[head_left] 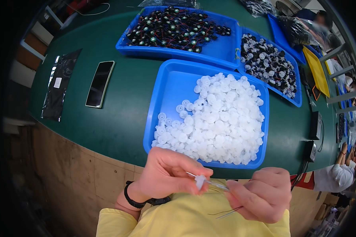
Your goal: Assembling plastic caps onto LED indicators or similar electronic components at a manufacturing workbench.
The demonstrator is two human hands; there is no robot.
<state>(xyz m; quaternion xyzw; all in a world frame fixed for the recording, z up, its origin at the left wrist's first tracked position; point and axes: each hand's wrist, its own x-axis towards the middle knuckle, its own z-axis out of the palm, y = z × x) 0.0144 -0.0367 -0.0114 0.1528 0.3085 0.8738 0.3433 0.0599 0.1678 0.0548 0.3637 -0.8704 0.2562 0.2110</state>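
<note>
My left hand (170, 173) is closed, pinching a small translucent white plastic cap (200, 181) between thumb and fingertips. Closed too, my right hand (261, 195) grips a thin silvery wire-like piece (217, 185) whose end meets the cap. Thin dark and pale strands (227, 213) stick out below the right hand; whether they belong to the same piece I cannot tell. Just beyond both hands lies a blue tray (156, 93) heaped with similar white plastic caps (225, 118), a few of them scattered at its left side.
Farther back, a blue tray (221, 53) holds small round black parts with red and blue wires. Right of it, another blue tray (298, 93) carries mixed black and white parts. A phone (100, 84) and a black plastic bag (60, 85) lie left on the green table (126, 130). People work at far right.
</note>
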